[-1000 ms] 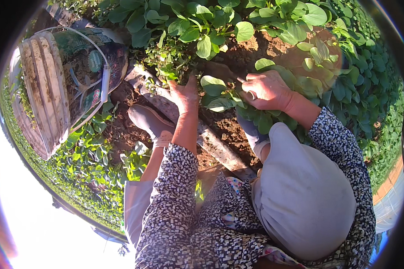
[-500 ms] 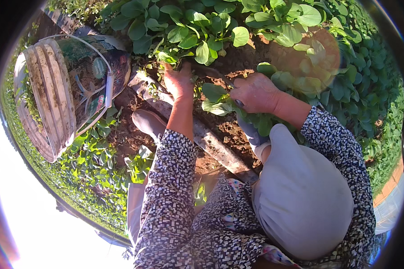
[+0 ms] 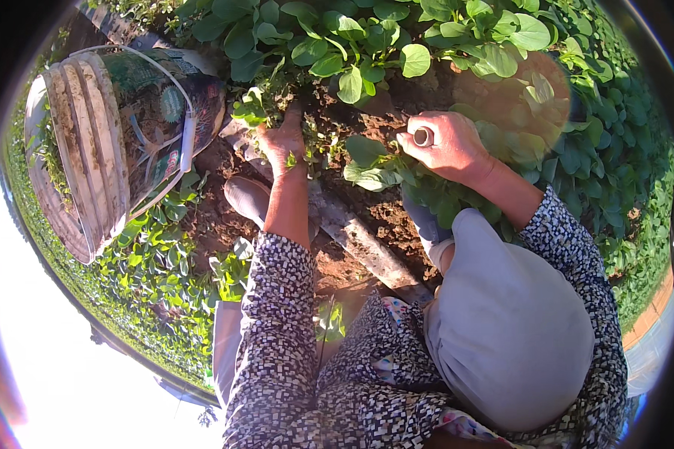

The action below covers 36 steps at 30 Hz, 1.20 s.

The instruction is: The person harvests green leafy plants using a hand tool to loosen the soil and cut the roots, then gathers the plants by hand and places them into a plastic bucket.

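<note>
- The leafy plant clump (image 3: 277,105) is the thing in hand here: a small tuft of green leaves and thin stems rooted in the red soil (image 3: 382,217), right at the lower edge of the big leafy row (image 3: 397,37).
- Left hand (image 3: 283,142) is on it, fingers (image 3: 292,120) closed around the base of the stems from below. The tuft sticks up and away from the fingertips, so its long axis runs roughly in line with the forearm, pointing toward the row.
- Right hand (image 3: 445,146) sits to the right of the clump, well apart from it, curled into a fist among broader leaves (image 3: 367,165). It looks like it's gripping something with a short pale round end (image 3: 422,136) poking out, but I can't tell what it is.
- So the left hand is clearly the nearer one; the right isn't touching the clump at all.
- Left of the clump, a bucket (image 3: 112,135) with a white wire handle lies tipped on the ground cover, with dirt and bits of plant inside.
- Below the clump, a shoe (image 3: 247,198) rests on the soil beside a pale board or pipe (image 3: 367,247).
</note>
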Motion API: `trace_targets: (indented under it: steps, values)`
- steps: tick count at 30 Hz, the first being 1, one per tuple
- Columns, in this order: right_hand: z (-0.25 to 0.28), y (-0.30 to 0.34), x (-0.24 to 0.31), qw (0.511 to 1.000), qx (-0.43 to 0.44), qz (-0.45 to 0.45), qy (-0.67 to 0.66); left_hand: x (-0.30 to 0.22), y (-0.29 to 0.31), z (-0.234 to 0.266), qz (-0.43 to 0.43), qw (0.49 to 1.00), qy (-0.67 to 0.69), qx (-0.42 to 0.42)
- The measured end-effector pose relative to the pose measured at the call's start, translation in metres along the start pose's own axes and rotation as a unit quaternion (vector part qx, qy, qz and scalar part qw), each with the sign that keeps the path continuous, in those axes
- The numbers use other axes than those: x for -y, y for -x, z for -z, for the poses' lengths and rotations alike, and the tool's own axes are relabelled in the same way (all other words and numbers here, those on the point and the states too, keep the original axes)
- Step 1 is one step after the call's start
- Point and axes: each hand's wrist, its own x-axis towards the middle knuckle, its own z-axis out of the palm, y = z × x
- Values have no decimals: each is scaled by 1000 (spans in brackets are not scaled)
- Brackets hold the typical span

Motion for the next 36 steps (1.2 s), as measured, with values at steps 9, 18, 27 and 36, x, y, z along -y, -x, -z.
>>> trace_targets:
  steps: [9,18,27,36]
  values:
    - [-24,-36,3,997,-20,-61,-33,-114,-73,-121,202,770,-600,76]
    - [-22,1,-6,998,-60,2,-30,-70,-69,-90,107,864,-491,26]
    - [-29,-30,-13,997,-72,-6,25,-98,-61,-110,133,923,-360,-40]
    - [-16,1,-40,999,24,-19,-28,-51,-54,-77,172,973,10,-153]
